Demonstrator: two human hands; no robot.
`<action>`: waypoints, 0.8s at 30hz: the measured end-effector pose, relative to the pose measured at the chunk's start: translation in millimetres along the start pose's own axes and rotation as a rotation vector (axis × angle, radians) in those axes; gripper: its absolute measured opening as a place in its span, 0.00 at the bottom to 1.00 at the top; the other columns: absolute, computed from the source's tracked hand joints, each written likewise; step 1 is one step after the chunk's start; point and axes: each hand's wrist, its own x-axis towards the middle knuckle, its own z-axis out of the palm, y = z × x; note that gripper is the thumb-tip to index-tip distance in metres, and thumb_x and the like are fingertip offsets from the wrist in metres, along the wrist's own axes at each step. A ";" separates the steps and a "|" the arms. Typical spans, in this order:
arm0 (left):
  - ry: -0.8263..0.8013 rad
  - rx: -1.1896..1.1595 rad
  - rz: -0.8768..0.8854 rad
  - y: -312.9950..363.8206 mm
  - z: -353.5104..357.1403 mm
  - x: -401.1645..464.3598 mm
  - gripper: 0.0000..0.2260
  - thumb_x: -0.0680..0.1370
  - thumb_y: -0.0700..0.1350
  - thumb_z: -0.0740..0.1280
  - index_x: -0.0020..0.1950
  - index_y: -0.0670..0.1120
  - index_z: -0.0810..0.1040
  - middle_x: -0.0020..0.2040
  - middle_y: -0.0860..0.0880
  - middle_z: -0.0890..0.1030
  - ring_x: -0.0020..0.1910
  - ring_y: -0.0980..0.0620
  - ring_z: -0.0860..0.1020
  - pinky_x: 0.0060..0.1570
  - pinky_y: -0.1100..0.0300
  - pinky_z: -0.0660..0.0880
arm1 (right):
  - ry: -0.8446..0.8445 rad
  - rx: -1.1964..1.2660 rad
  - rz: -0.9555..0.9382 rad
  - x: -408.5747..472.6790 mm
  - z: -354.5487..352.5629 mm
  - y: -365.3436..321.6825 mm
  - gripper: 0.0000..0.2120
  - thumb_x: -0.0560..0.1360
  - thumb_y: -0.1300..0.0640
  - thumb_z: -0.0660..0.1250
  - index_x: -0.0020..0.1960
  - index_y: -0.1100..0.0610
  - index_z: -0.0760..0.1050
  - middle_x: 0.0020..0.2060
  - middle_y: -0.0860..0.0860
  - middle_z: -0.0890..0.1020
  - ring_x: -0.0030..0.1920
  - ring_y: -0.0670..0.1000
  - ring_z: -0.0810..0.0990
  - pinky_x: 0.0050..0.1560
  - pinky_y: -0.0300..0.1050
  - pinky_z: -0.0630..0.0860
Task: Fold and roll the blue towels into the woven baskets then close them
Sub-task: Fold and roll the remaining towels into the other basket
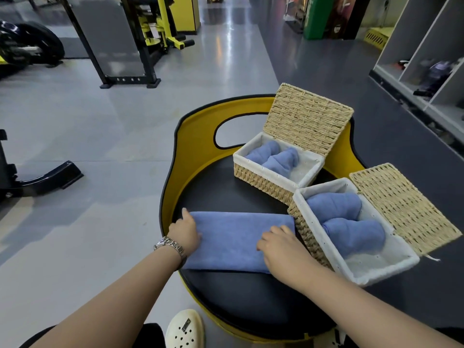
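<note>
The left hand (185, 231) rests at the left end of a folded blue towel (233, 242), its fingers curled over the short edge and the forefinger stretched toward the far corner; whether the thumb is under the cloth cannot be told. A metal watch (170, 244) sits on that wrist. The right hand (280, 249) lies on the towel's right part, knuckles up and fingers bent down onto the cloth, pressing or gathering it; a real pinch cannot be made out.

The towel lies flat as a long strip across the near half of a round black seat (238, 302), which has a raised yellow back (198, 156) with a handle hole. Its right end touches or nearly touches the near basket (308, 232).

That near basket, woven and lined in white, stands on the seat's right edge with its lid (401, 209) thrown open to the right. Two rolled blue towels (351, 222) lie in it side by side, with bare lining at the near end.

Just behind stands the far basket (261, 182), its lid (308, 119) propped upright against the yellow back. It holds two more blue rolls (273, 155).

Near the seat's front edge a cream clog (184, 330) shows. Black and yellow gym machines (140, 38) stand beyond on the grey floor, and grey shelves (426, 59) are at right.
</note>
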 end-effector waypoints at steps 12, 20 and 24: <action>0.008 -0.224 0.043 6.6 -13.4 -12.8 0.18 0.73 0.44 0.65 0.62 0.43 0.67 0.46 0.45 0.78 0.41 0.47 0.75 0.37 0.58 0.69 | -0.067 0.233 0.038 2.5 -11.4 2.2 0.14 0.77 0.58 0.58 0.57 0.51 0.78 0.53 0.49 0.80 0.56 0.55 0.73 0.56 0.49 0.64; 0.106 -0.637 0.449 91.1 -16.1 -63.1 0.20 0.72 0.45 0.69 0.60 0.53 0.66 0.45 0.54 0.79 0.41 0.54 0.80 0.43 0.56 0.78 | 0.055 1.568 0.527 6.8 -43.4 -1.8 0.12 0.76 0.48 0.67 0.50 0.57 0.78 0.41 0.48 0.82 0.45 0.46 0.80 0.53 0.45 0.75; -0.052 -0.583 0.677 118.5 -8.3 -72.6 0.23 0.76 0.41 0.64 0.68 0.53 0.62 0.51 0.60 0.78 0.43 0.60 0.79 0.46 0.66 0.77 | 0.122 1.213 0.781 6.3 -30.4 24.1 0.08 0.77 0.55 0.65 0.45 0.60 0.77 0.40 0.56 0.83 0.42 0.53 0.80 0.46 0.46 0.74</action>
